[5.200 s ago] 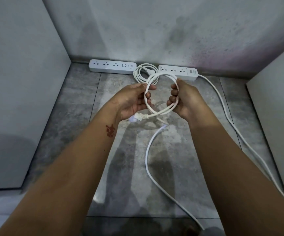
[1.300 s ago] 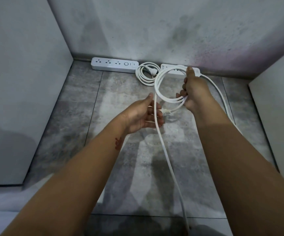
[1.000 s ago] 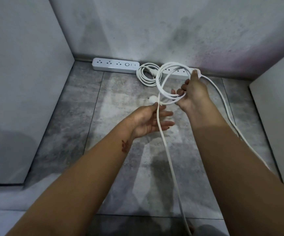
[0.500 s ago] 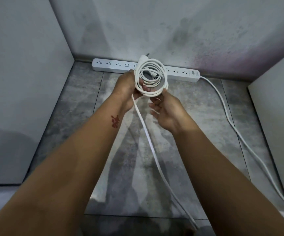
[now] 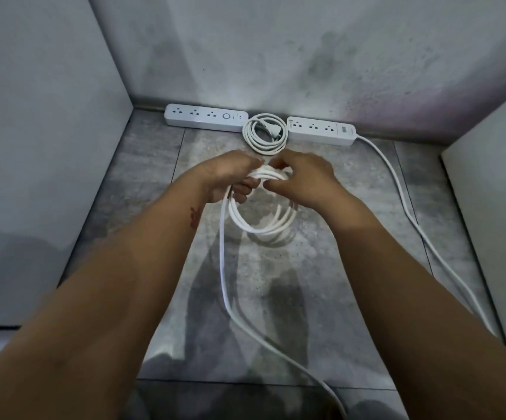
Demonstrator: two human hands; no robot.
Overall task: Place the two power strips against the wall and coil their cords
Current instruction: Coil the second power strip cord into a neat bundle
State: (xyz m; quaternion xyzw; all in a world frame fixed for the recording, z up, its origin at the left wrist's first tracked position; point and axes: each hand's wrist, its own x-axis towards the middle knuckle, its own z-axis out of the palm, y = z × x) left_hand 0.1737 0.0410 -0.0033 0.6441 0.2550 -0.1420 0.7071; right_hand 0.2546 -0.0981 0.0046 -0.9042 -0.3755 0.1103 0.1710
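Two white power strips lie against the back wall: the left strip (image 5: pixel 206 119) and the right strip (image 5: pixel 321 130). Between them a coiled cord with its plug (image 5: pixel 265 133) rests on the floor. My left hand (image 5: pixel 230 177) grips the top of a second white coil (image 5: pixel 260 221) that hangs over the floor. My right hand (image 5: pixel 301 180) holds the same coil from the right, fingers curled on its loops. A loose length of cord (image 5: pixel 224 268) runs down from the coil toward me. The right strip's cord (image 5: pixel 409 213) trails along the floor at the right.
Grey floor tiles (image 5: pixel 142 183) fill the alcove. A pale panel (image 5: pixel 33 131) closes the left side and another (image 5: pixel 494 192) the right. The stained back wall (image 5: pixel 276 56) stands behind the strips.
Both hands have dropped lower and toward me with the coil, which now hangs below them instead of standing upright before the strips. The floor coil between the strips shows again.
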